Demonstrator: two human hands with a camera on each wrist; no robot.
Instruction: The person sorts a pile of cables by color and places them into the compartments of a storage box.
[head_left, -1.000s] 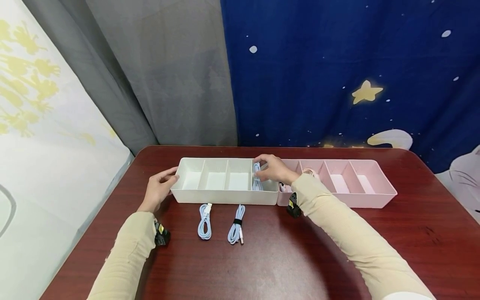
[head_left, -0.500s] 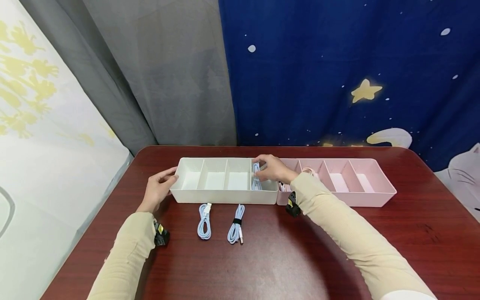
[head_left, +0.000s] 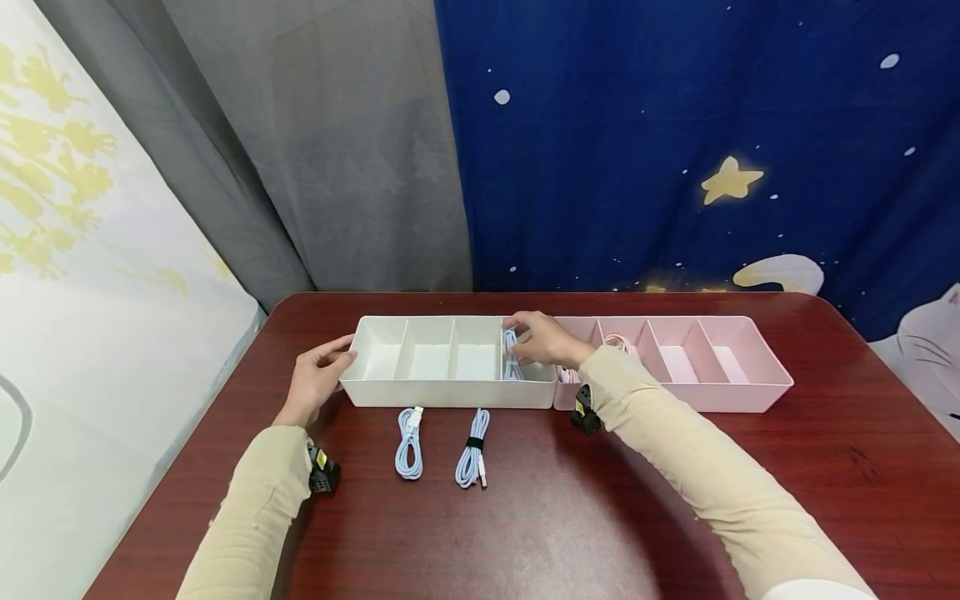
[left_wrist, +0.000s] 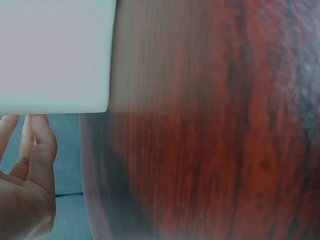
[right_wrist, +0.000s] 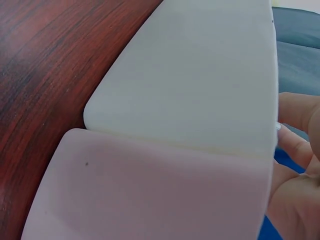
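A white organizer box [head_left: 450,393] with several compartments stands on the table. My left hand [head_left: 313,379] holds its left end, thumb over the rim; in the left wrist view the fingertips meet the rim. In the rightmost compartment lies a coiled light blue cable [head_left: 512,367], standing lengthwise along the divider. Thumb and fingers of my right hand [head_left: 551,340] grip this cable; in the right wrist view the box wall hides it. Two more coiled blue cables lie before the box: one with a white plug [head_left: 409,446], one with a black strap [head_left: 472,450].
A pink organizer box [head_left: 720,400] touches the white box's right end. It holds a pale coiled cable [head_left: 618,342] and, partly behind my right arm, further cable ends [head_left: 568,375]. Curtains [head_left: 360,167] hang behind the dark red table [head_left: 540,517].
The fingers of my right hand have shifted very slightly with the cable inside the compartment. My left hand, both boxes and the two cables in front have stayed in place.
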